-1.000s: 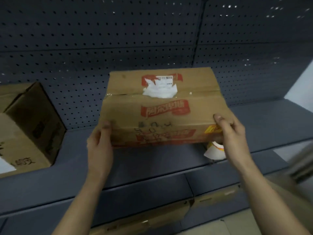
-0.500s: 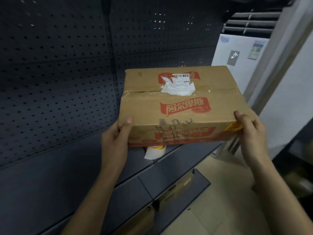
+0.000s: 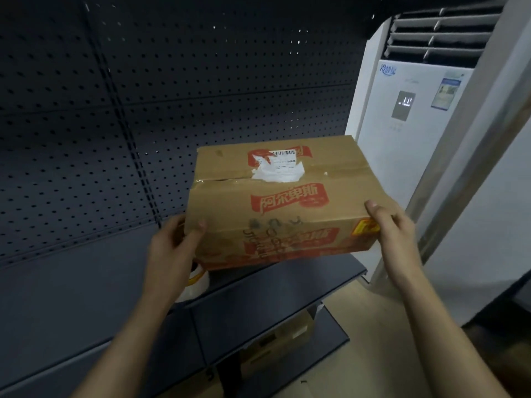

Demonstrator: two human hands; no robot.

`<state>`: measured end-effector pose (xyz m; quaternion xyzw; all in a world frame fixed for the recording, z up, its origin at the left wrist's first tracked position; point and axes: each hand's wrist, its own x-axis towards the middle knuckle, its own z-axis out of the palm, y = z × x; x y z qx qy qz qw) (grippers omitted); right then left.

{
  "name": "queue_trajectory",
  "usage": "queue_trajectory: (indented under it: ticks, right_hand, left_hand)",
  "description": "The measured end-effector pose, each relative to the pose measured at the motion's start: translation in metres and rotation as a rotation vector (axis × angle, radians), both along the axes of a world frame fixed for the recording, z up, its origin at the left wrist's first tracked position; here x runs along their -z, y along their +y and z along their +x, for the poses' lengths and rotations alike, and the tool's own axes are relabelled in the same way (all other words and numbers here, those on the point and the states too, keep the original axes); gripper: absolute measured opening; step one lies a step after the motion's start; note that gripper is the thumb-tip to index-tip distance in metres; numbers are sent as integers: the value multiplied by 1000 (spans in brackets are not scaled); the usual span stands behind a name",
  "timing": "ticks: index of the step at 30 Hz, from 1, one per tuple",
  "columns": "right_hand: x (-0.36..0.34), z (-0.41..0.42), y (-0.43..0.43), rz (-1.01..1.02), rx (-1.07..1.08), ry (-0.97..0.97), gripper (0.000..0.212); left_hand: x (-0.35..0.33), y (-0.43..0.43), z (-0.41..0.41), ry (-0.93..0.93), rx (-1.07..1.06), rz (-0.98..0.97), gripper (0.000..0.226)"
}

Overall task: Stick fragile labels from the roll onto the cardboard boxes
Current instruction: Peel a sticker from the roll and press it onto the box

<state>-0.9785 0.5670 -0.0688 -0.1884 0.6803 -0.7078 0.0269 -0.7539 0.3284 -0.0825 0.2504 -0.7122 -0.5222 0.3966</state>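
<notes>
Both hands carry the cardboard box [image 3: 287, 202] just above the dark shelf [image 3: 86, 297]. The left hand [image 3: 172, 251] wraps the near left corner, thumb on top, and the right hand [image 3: 393, 228] grips the near right corner likewise. The label roll [image 3: 198, 280] sits on the shelf beneath the left hand, partly hidden. The box is best set down flat beside the roll, not on it, leaving bare cardboard clear of the torn shipping label [image 3: 280, 170] facing up.

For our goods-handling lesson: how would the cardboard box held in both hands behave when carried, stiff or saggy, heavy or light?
Probably stiff: the cardboard box shows straight edges with left hand and right hand gripping only its ends. Likely light, held aloft so. Its creased top seam may dent.
</notes>
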Motion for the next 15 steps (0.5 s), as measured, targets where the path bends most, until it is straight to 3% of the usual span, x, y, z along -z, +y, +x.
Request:
queue_trajectory:
  ticks: [6,15]
  right_hand:
    - [6,-37,-16,24,-73,-48,25]
    - [18,-73,-73,117,-166,-81,23]
  left_hand:
    - [0,-2,-15,-196,-73,-98,16]
    - [10,-32,-25,-269,-130,-11,18]
